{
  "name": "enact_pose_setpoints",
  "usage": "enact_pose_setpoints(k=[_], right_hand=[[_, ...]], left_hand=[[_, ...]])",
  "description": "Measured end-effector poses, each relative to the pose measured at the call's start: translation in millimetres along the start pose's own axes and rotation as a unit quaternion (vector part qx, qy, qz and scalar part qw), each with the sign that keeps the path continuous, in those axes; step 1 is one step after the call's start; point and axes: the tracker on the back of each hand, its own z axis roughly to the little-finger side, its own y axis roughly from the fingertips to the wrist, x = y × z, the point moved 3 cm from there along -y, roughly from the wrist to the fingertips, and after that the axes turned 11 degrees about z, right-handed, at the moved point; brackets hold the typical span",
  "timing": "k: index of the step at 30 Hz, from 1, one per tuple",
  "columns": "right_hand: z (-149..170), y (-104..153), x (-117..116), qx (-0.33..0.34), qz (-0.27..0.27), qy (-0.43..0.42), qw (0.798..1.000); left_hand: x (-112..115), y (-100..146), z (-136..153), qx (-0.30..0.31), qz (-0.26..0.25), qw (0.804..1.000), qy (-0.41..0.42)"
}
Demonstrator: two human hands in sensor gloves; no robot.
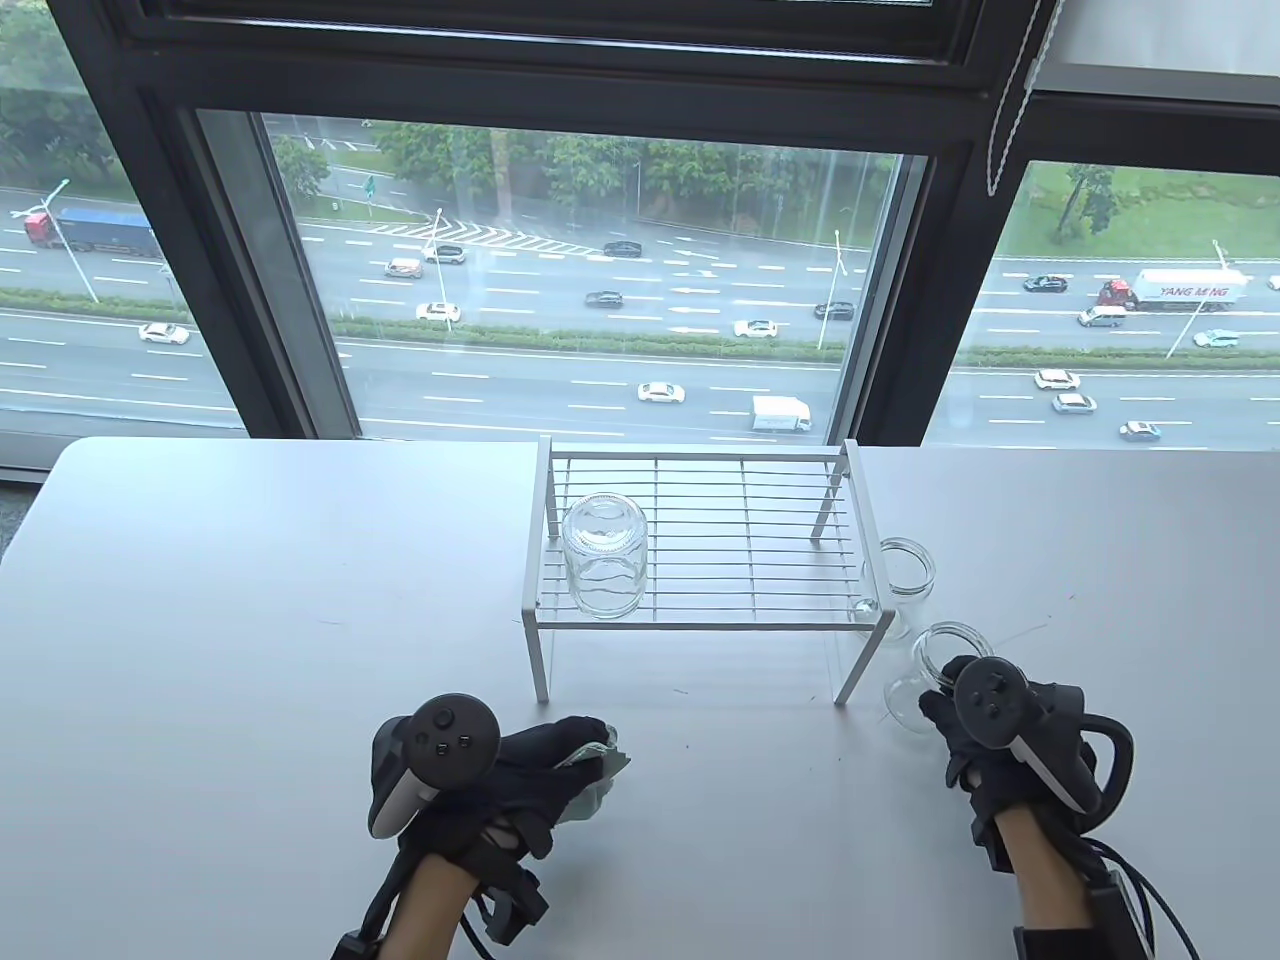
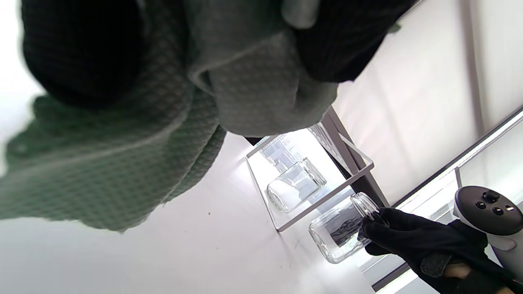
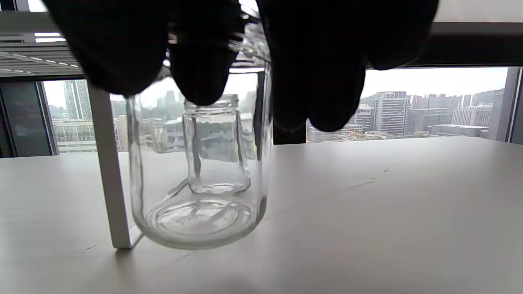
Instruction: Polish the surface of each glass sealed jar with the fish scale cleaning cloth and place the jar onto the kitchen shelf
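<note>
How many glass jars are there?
3. One jar on the shelf stands upside down on the wire rack. A second jar stands on the table right of the rack. The right hand grips the nearest jar at its rim.

White table (image 1: pixel 250 600); big dark-framed window (image 1: pixel 560 280) over a daylit highway.

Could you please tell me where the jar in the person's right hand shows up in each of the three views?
Table view: held jar at lower right, beside the shelf's front right leg.
Left wrist view: lower right, gripped at the rim by the right hand.
Right wrist view: centre left.
Shared landmark: the white wire shelf.
</note>
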Motion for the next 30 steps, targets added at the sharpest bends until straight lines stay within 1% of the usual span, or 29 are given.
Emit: enact_pose_setpoints(k=[1, 4, 8, 11, 12, 13, 14, 16, 17, 19, 20, 21, 22, 23, 24, 25, 26, 27, 28, 30], right_hand=[[-4, 5, 5, 0.01, -0.016, -0.012, 1.0], [-21, 16, 17, 0.057, -0.044, -0.072, 0.995], [-57, 29, 27, 0.142, -0.071, -0.152, 0.976], [-85, 41, 29, 0.199, -0.072, -0.238, 0.948], [-89, 43, 30, 0.207, -0.073, -0.252, 0.943], [-100, 48, 31, 0.225, -0.069, -0.283, 0.93], [-106, 50, 31, 0.234, -0.065, -0.304, 0.921], [-118, 56, 29, 0.243, -0.067, -0.363, 0.897], [-122, 58, 28, 0.246, -0.068, -0.381, 0.889], [-131, 63, 25, 0.249, -0.076, -0.433, 0.863], [-133, 64, 23, 0.247, -0.078, -0.449, 0.855], [-138, 66, 18, 0.239, -0.084, -0.48, 0.84], [-139, 67, 15, 0.233, -0.087, -0.492, 0.834], [-142, 68, 10, 0.224, -0.089, -0.513, 0.824], [-143, 68, 6, 0.216, -0.093, -0.526, 0.817], [-143, 69, 0, 0.203, -0.096, -0.545, 0.808], [-142, 69, -3, 0.195, -0.095, -0.555, 0.804], [-140, 69, -5, 0.181, -0.084, -0.563, 0.802], [-139, 68, -6, 0.179, -0.076, -0.558, 0.807], [-136, 66, -6, 0.182, -0.06, -0.529, 0.827]], left_hand=[[0, 0, 0, 0.007, -0.006, 1.0, 0.017], [1, 0, -1, 0.033, -0.024, 0.997, 0.063], [3, 0, 1, 0.062, -0.046, 0.987, 0.138], [5, 0, 1, 0.086, -0.076, 0.975, 0.189], [6, -1, 1, 0.093, -0.083, 0.971, 0.204], [8, -1, 0, 0.101, -0.089, 0.964, 0.227], [10, -1, 0, 0.111, -0.092, 0.959, 0.246], [13, -1, -4, 0.124, -0.098, 0.948, 0.275], [14, -1, -6, 0.129, -0.097, 0.946, 0.281], [21, -3, -11, 0.137, -0.073, 0.943, 0.295], [25, -4, -13, 0.144, -0.059, 0.94, 0.302], [31, -7, -17, 0.156, -0.035, 0.935, 0.318], [36, -9, -19, 0.163, -0.017, 0.929, 0.331], [43, -11, -22, 0.169, 0.012, 0.92, 0.354], [50, -13, -25, 0.181, 0.046, 0.905, 0.381], [56, -13, -28, 0.194, 0.068, 0.888, 0.411], [58, -13, -28, 0.195, 0.069, 0.882, 0.424], [60, -13, -29, 0.196, 0.059, 0.881, 0.427], [61, -13, -30, 0.194, 0.057, 0.885, 0.419], [63, -13, -33, 0.201, 0.057, 0.898, 0.387]])
